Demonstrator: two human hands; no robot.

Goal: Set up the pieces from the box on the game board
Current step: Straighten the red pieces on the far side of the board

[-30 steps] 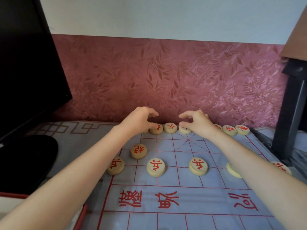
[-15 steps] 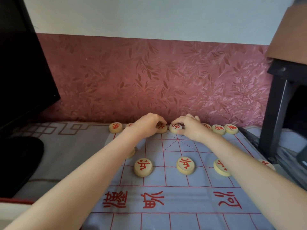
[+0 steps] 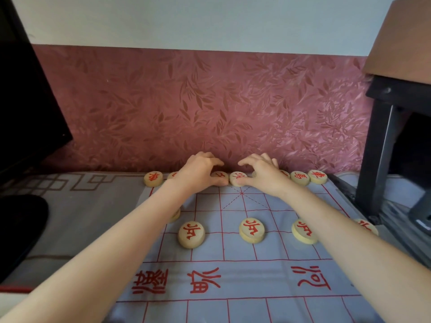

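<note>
The game board, a pale blue cloth with red lines, lies in front of me. Round wooden pieces with red characters line its far edge, among them a left end piece and two right end pieces. My left hand arches over a back-row piece; the thumb is at its near edge and the index finger is lifted. My right hand arches beside the middle piece with its thumb touching it. Both pieces lie flat on the board.
A nearer row holds soldier pieces; another piece is half hidden under my left arm. A dark screen stands at the left and black furniture at the right. The pink patterned wall rises just behind the board.
Both hands closed down onto the two middle back-row pieces, pushing them together. Now the index fingers have lifted and spread, leaving the pieces side by side on the far line.
</note>
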